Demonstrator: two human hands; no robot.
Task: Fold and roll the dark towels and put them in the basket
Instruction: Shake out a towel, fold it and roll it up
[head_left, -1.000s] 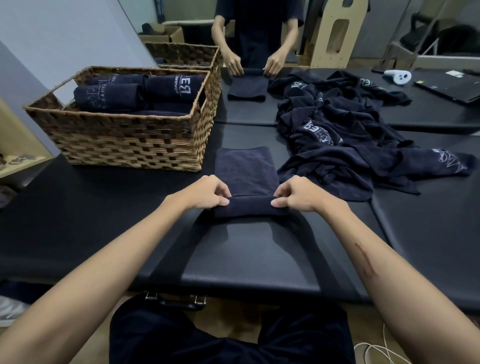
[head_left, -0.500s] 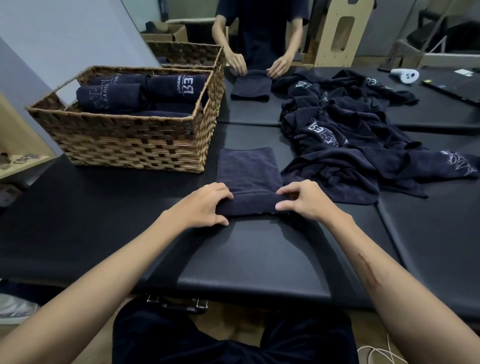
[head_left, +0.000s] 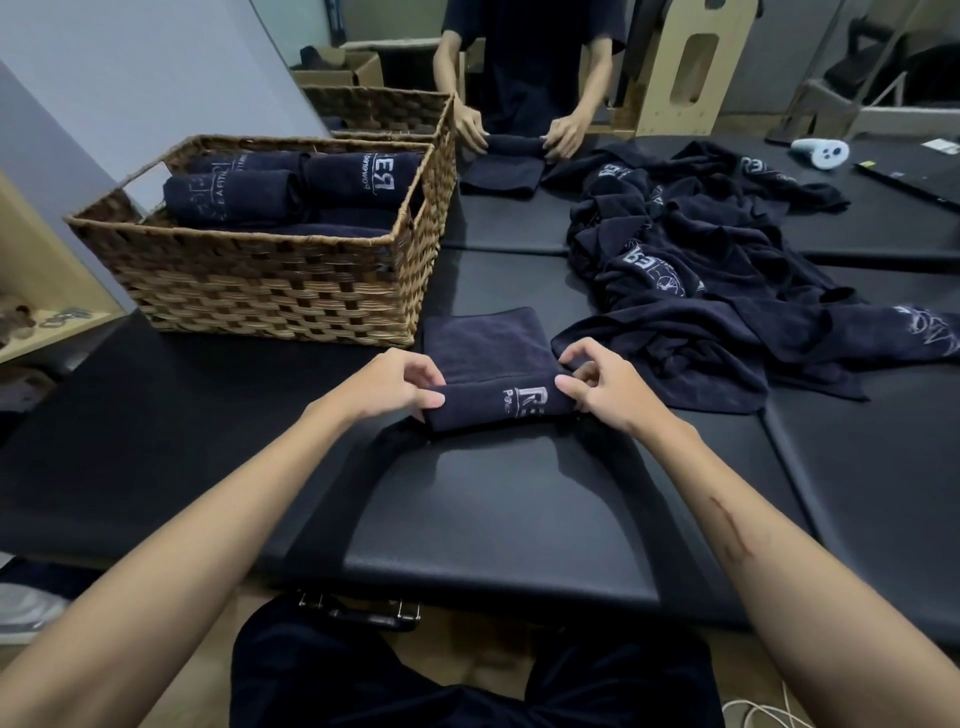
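A folded dark towel (head_left: 488, 348) lies on the black table (head_left: 498, 519), its near end rolled up with a white logo showing on the roll. My left hand (head_left: 395, 387) grips the roll's left end and my right hand (head_left: 597, 389) pinches its right end. To the left stands a wicker basket (head_left: 270, 296) holding several rolled dark towels (head_left: 234, 195). A heap of loose dark towels (head_left: 691, 291) lies to the right.
Across the table a person rolls another dark towel (head_left: 501, 166). A second wicker basket (head_left: 379, 109) stands behind the first. A white controller (head_left: 821, 151) and a flat dark device (head_left: 914, 176) lie at the far right. A wooden shelf (head_left: 47, 291) is at left.
Both hands have rolled the towel's near end further away from me. The roll is thicker and a white logo has come into view on it.
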